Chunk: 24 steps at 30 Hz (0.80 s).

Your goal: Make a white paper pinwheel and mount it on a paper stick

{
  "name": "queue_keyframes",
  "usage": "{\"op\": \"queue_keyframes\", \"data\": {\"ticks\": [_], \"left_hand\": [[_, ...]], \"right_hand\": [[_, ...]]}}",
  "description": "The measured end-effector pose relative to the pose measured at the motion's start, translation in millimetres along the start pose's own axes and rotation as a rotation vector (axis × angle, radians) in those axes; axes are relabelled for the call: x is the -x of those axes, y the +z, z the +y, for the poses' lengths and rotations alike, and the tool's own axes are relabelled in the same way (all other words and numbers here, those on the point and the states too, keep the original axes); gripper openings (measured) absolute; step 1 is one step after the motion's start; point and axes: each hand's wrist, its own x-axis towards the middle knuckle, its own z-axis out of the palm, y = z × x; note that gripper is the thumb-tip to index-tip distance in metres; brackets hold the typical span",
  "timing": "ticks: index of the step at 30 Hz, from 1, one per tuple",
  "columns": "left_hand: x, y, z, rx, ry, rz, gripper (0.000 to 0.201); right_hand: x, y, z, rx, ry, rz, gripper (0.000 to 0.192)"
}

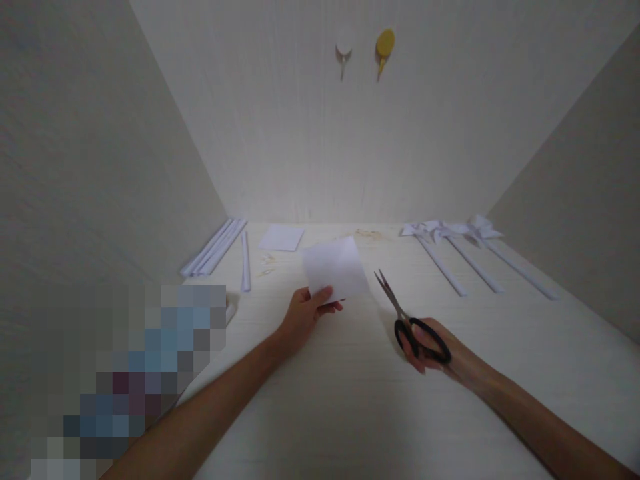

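My left hand pinches a square sheet of white paper by its lower edge, thumb on top and fingers beneath, above the white tabletop. In my right hand is a pair of scissors with black handles, my fingers in the loops. The metal blades point up and to the left, slightly parted, and stand apart from the paper. A further square paper lies flat on the table behind my left hand.
Several rolled paper tubes lie at the back left, with a single tube beside them. Three paper pinwheels on paper sticks lie at the back right. Small pale bits are scattered at the back. Walls enclose the table; two hooks hang behind.
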Motion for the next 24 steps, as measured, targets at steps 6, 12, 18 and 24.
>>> {"op": "queue_keyframes", "data": {"ticks": [6, 12, 18, 24], "left_hand": [[6, 2.1, 1, 0.039, 0.021, -0.037, 0.017], [12, 5.3, 0, 0.064, 0.022, -0.174, 0.017], [14, 4.7, 2, 0.069, 0.027, -0.150, 0.017], [16, 6.7, 3, 0.079, -0.015, -0.212, 0.019]], "right_hand": [[6, -10, -12, 0.191, 0.047, -0.060, 0.050], [8, -25, -12, 0.273, 0.092, -0.192, 0.054], [10, -28, -18, 0.322, 0.142, -0.174, 0.054], [11, -28, -15, 0.298, 0.141, -0.225, 0.052]]}}
